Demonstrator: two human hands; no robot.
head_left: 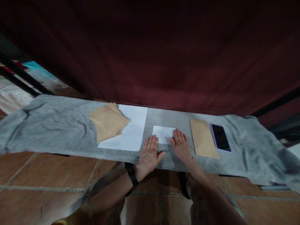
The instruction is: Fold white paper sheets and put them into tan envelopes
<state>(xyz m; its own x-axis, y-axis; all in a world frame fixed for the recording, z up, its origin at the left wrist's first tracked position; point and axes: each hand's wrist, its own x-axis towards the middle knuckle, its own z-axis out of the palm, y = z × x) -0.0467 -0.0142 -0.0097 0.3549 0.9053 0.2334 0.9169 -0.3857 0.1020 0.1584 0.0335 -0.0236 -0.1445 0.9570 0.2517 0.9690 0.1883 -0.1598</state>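
A small white folded-looking sheet of paper lies on the grey cloth in front of me. My left hand rests flat with its fingertips at the paper's lower left corner, fingers stretched out. At the paper's right edge lies my right hand, also flat, its fingers on the paper's side. Neither hand grips anything. To the left, several brown envelopes are fanned over larger white sheets. Right of my right hand is a single brown envelope.
A phone in a lilac case lies beside the single envelope. Grey cloth covers the narrow bench and bunches at both ends. Dark red fabric hangs behind it. Below are floor tiles and my legs.
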